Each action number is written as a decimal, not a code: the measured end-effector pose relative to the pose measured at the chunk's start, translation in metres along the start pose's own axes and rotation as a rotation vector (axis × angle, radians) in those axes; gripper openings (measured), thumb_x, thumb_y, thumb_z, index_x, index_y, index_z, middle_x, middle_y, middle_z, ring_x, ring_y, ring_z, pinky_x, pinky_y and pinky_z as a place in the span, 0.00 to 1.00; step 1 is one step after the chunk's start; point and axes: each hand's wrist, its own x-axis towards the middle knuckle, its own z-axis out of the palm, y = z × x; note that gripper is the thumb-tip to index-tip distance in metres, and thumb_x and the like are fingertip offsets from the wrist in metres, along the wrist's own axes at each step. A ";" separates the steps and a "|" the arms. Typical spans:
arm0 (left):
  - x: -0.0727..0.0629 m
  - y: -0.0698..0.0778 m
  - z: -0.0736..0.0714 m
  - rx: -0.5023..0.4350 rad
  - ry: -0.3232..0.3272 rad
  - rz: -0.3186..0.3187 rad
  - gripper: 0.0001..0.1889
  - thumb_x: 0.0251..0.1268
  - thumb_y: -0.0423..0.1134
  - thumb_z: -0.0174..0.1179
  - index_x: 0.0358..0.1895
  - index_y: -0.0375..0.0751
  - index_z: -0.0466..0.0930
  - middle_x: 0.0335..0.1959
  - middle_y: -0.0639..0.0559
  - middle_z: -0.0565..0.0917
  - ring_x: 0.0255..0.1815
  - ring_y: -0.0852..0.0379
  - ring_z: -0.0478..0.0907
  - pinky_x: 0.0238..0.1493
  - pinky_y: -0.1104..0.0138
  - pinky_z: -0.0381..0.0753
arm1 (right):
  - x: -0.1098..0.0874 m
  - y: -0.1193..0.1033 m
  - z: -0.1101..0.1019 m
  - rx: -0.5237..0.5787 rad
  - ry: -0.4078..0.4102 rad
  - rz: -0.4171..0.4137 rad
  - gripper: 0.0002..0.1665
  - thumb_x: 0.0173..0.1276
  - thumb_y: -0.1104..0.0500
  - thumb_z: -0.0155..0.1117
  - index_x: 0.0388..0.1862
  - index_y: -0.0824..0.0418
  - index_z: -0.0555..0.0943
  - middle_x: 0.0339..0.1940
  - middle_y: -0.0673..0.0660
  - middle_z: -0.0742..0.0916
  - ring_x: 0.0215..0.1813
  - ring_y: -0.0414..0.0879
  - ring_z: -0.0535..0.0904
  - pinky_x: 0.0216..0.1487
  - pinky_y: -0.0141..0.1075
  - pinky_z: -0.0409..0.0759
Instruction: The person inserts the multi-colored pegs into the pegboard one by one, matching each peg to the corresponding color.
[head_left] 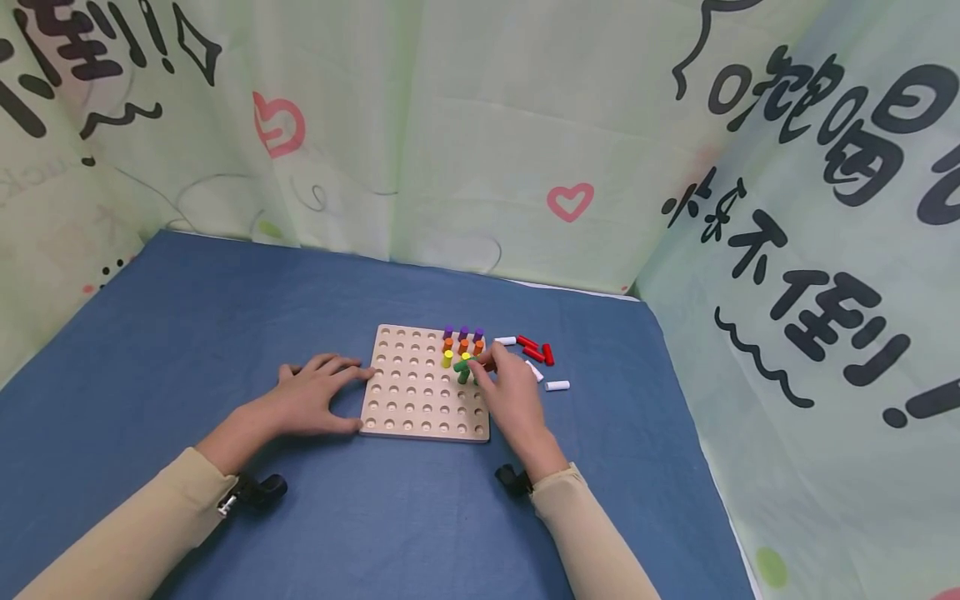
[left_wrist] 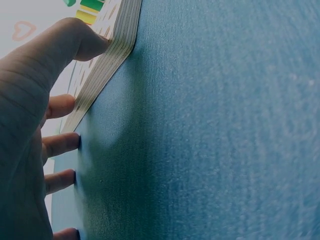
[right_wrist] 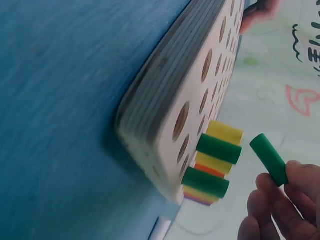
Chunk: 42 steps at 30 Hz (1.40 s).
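Pegboard of pale wood lay on the blue worktop, at the centre of the clock face by which the head view's places are given here. At its 9 o'clock edge was the left hand, its fingers spread, the thumb and forefinger touching the board's side. The right hand reached in from about 5 o'clock, its thumb and forefinger pinching one end of a green peg, which tilted in the air above the board's 2 o'clock part, out of any hole. Just below it, two green pegs stood in holes; beyond them came yellow pegs, then orange pegs, and at the far edge a row of three purple pegs. Between 2 and 3 o'clock, off the board, three red pegs and some white pegs lay loose. Neither board nor pegs bore any readable mark. Writing showed on the pale curtain instead: large black characters at 2 o'clock, not surely legible but closed by an exclamation mark, and more black lettering near 10 o'clock, cut by the frame, with two exclamation marks. A pink heart was printed at 1 o'clock.
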 end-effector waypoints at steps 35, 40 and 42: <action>-0.002 -0.001 -0.001 -0.014 0.015 0.014 0.41 0.60 0.63 0.67 0.77 0.58 0.69 0.77 0.46 0.68 0.78 0.36 0.59 0.58 0.26 0.57 | 0.012 -0.007 0.015 -0.129 -0.173 -0.020 0.04 0.71 0.53 0.72 0.39 0.51 0.85 0.35 0.49 0.85 0.36 0.44 0.76 0.37 0.35 0.76; -0.001 -0.001 0.000 -0.005 0.021 0.018 0.41 0.60 0.64 0.67 0.77 0.58 0.69 0.77 0.45 0.68 0.78 0.36 0.59 0.57 0.26 0.57 | 0.012 -0.007 0.015 -0.152 -0.182 -0.057 0.03 0.72 0.53 0.71 0.42 0.50 0.87 0.38 0.48 0.87 0.39 0.45 0.77 0.41 0.38 0.78; -0.002 -0.001 0.000 -0.002 0.024 0.020 0.41 0.60 0.64 0.67 0.77 0.58 0.69 0.77 0.45 0.68 0.78 0.36 0.59 0.57 0.26 0.57 | 0.012 -0.006 0.015 -0.167 -0.190 -0.079 0.04 0.73 0.54 0.70 0.43 0.50 0.88 0.40 0.48 0.88 0.41 0.45 0.77 0.44 0.39 0.79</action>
